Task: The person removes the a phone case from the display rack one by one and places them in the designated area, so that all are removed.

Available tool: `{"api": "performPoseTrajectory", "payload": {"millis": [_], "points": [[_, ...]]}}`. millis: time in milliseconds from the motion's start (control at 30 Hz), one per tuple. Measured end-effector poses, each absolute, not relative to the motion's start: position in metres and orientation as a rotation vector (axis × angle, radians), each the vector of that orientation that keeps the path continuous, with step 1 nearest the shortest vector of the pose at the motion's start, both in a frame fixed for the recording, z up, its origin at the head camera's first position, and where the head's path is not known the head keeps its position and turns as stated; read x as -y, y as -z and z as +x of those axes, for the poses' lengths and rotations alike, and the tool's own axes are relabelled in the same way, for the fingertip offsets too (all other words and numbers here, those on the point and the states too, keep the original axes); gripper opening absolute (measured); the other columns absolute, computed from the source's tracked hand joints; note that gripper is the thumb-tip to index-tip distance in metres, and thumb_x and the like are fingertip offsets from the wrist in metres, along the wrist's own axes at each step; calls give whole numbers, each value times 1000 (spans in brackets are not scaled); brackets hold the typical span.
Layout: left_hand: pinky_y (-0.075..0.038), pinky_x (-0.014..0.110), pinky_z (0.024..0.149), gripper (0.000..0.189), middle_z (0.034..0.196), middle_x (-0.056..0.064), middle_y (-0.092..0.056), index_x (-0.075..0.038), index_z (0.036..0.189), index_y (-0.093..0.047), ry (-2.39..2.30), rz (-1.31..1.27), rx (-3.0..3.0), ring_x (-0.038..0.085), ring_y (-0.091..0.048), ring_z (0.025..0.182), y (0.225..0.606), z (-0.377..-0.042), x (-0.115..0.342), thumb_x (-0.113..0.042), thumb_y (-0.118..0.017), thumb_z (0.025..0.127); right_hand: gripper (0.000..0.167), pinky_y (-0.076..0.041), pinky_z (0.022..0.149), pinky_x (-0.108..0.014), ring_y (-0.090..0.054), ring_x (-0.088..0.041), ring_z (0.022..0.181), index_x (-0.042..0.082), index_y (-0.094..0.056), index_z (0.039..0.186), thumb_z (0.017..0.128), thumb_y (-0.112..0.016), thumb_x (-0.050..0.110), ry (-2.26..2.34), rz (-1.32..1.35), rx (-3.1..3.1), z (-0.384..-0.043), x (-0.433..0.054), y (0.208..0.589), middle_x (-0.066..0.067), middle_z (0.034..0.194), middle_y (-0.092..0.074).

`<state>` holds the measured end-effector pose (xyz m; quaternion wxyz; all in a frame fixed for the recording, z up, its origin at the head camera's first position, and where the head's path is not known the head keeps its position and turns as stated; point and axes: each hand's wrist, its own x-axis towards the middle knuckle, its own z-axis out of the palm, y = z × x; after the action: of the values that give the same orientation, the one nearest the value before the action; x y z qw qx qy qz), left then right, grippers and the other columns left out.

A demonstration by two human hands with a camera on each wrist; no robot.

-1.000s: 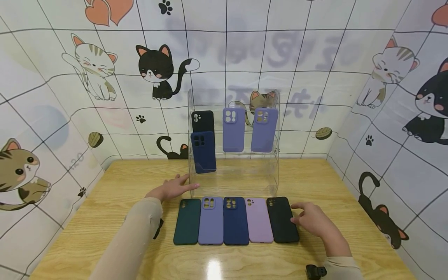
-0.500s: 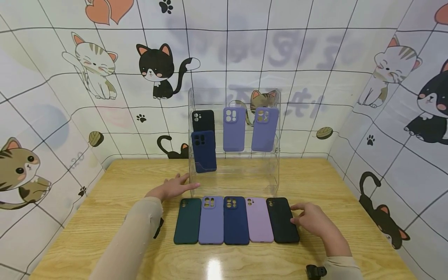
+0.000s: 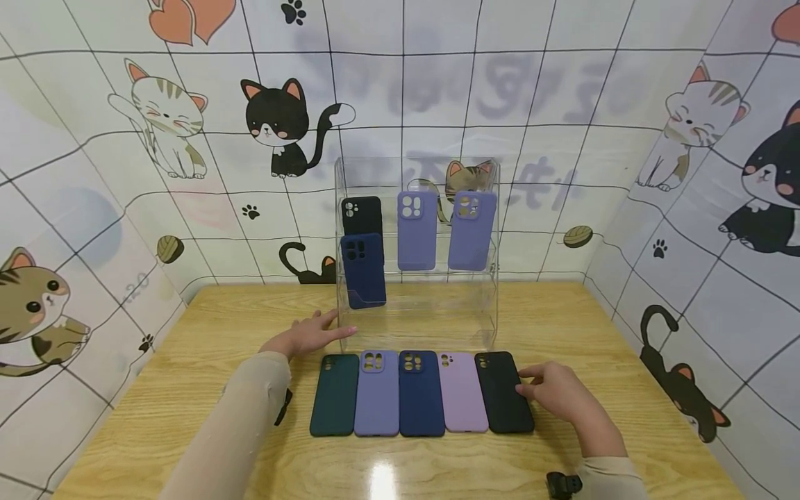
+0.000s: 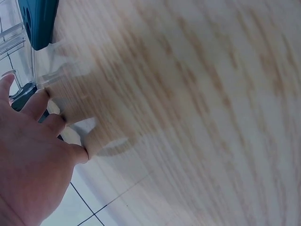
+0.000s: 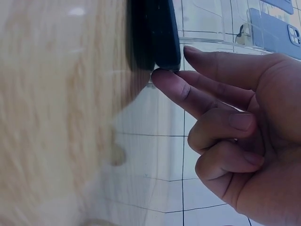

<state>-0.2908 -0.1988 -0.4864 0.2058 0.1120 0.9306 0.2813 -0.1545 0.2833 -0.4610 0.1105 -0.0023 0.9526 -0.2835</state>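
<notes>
A row of phone cases lies on the wooden table: dark green [image 3: 335, 396], lavender [image 3: 377, 399], navy [image 3: 421, 399], pink [image 3: 463, 396] and black [image 3: 505, 396]. At the row's right end, my right hand [image 3: 556, 390] touches the black case's side edge. In the right wrist view, the index fingertip [image 5: 164, 77] meets the black case [image 5: 165, 35], the thumb is close above it, and the last two fingers curl inward. My left hand [image 3: 306, 338] rests at the lower left corner of the clear acrylic rack [image 3: 431, 330], fingers spread. The dark green case [image 4: 41, 23] shows beside it.
On the rack, another black case [image 3: 361, 214] sits partly behind a navy case [image 3: 364, 274] at left. Two lavender cases [image 3: 417, 236] stand at centre and right. A cat-print backdrop [image 3: 400, 104] encloses the wooden table [image 3: 187, 389] behind and at the sides.
My right hand and the black case have shifted very slightly left, toward the pink case. The left hand and the rack have not visibly moved.
</notes>
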Motion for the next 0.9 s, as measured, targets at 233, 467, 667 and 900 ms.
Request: {"api": "performPoseTrajectory", "payload": {"millis": [233, 467, 667, 900], "points": [[6, 77, 127, 109, 177, 23, -19, -22, 173, -19, -756, 314, -2608, 48, -2, 166, 486, -292, 197, -90, -45, 91, 44, -60, 73, -42, -72, -22, 85, -8, -69, 133, 99, -76, 18, 820, -6, -2805, -155, -284, 462, -14, 101, -78], [4, 76, 128, 107, 177, 22, -20, -22, 173, -19, -730, 316, -2625, 47, -3, 167, 485, -291, 197, -89, -44, 93, 43, -60, 73, -43, -72, -21, 84, -7, -69, 133, 100, -74, 18, 830, -2, -2801, -153, -283, 461, -12, 100, -78], [4, 77, 128, 108, 177, 22, -20, -21, 173, -19, -732, 319, -2627, 48, -3, 166, 486, -291, 197, -89, -44, 93, 44, -60, 74, -44, -72, -21, 84, -8, -68, 135, 100, -74, 18, 850, 4, -2788, -153, -282, 461, -11, 99, -79], [5, 77, 128, 105, 178, 22, -20, -22, 173, -19, -737, 317, -2632, 46, -2, 167, 487, -290, 198, -87, -44, 94, 46, -59, 74, -44, -72, -21, 83, -6, -67, 136, 99, -75, 20, 876, 2, -2787, -153, -284, 456, -9, 96, -79]]}}
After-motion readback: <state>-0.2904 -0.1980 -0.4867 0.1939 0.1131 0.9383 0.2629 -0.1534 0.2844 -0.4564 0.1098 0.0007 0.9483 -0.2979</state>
